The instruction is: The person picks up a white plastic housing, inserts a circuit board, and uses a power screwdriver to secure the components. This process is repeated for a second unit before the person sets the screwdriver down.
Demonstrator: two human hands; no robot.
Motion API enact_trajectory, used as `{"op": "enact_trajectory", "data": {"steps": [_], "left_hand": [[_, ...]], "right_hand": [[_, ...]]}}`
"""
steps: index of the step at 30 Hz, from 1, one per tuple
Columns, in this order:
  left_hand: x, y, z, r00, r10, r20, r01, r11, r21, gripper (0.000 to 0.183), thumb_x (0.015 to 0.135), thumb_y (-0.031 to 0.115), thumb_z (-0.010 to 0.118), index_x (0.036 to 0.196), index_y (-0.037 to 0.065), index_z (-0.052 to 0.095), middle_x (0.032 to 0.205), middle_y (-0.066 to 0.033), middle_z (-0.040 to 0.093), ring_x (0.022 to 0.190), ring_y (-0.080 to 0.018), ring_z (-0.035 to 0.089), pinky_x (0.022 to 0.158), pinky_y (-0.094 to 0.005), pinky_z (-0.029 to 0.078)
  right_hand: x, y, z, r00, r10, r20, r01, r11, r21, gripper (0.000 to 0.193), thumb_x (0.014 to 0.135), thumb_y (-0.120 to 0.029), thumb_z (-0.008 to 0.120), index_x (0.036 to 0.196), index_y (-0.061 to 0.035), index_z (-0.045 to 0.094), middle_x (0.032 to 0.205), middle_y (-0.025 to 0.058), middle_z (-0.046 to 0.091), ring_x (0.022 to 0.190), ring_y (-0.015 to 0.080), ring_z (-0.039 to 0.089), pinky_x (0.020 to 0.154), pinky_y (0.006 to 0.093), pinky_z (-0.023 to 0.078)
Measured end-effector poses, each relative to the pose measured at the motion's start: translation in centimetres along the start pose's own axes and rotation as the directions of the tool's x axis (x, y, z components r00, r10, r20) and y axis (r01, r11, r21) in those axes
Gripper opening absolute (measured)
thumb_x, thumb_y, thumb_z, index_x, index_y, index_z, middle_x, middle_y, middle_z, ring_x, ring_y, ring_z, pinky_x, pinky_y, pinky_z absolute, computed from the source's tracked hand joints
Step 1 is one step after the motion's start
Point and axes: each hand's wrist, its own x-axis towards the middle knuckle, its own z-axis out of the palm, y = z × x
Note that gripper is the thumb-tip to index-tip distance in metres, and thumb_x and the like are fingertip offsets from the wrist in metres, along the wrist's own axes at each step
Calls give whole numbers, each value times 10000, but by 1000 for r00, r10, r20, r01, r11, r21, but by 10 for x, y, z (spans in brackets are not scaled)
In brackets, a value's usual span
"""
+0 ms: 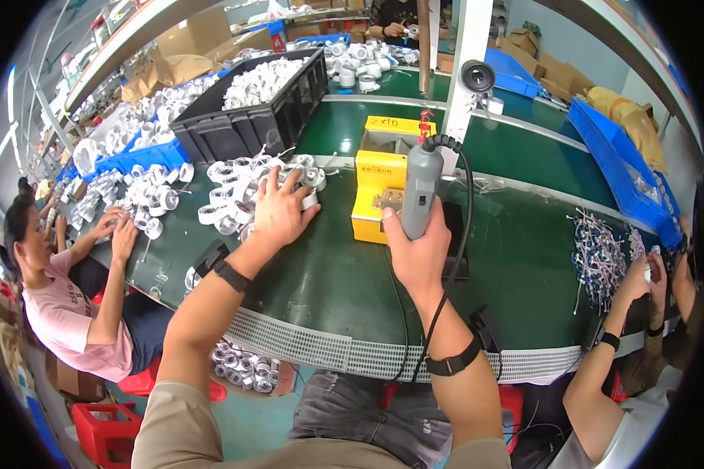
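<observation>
With fingers spread, my left hand (281, 213) lies over the near right side of a heap of white round plastic housings (231, 191). One white housing (310, 201) sits beside its fingertips; no firm grip on it shows. My right hand (419, 248) is closed around the lower body of a grey electric screwdriver (423, 184), which stands nearly upright with a black cable (468, 227) at its top. Just left of the screwdriver is a yellow screw feeder (378, 172) with a metal plate at its front. The screwdriver's tip is hidden behind my right hand.
A black crate (203, 139) of white parts stands behind the heap. Blue trays (618, 160) line the far right of the green bench (321, 289). Wired parts (597, 258) lie at right. Co-workers' hands (117, 233) work on both sides. A white post (467, 78) rises behind.
</observation>
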Motion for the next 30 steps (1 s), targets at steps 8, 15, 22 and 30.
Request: {"op": "enact_trajectory", "data": {"steps": [8,15,22,30], "left_hand": [[-24,-46,2,989,-86,-117,95,993,71,318,801,340,710,1049,140,721,1288,-47,561,1276,-395,402,1034,-514,372],[-21,-78,2,954,-296,-50,300,941,158,415,805,452,686,1102,163,710,1315,-65,561,1344,-421,334,1112,-635,188],[29,-21,19,962,103,-254,-120,992,-49,514,791,377,720,1207,92,622,1376,-145,490,1370,-410,317,1124,-582,226],[95,-38,119,975,-220,36,221,975,-34,468,884,439,569,1204,106,645,1411,-121,497,1317,-374,408,1112,-465,307]], "right_hand": [[1,-4,-3,994,112,8,-112,994,-8,345,825,-145,720,1090,13,566,869,98,685,791,166,663,735,318,515],[-4,-6,-1,991,118,65,-113,990,-79,328,826,-160,714,1079,-3,576,900,138,687,839,209,682,767,337,513],[-1,16,-3,988,76,133,-70,996,-48,352,833,-182,714,1115,-19,580,924,83,657,835,181,641,767,336,509],[-2,12,8,986,13,168,-7,999,-34,399,769,-289,727,1054,-36,608,909,224,663,902,406,643,753,439,520]]}}
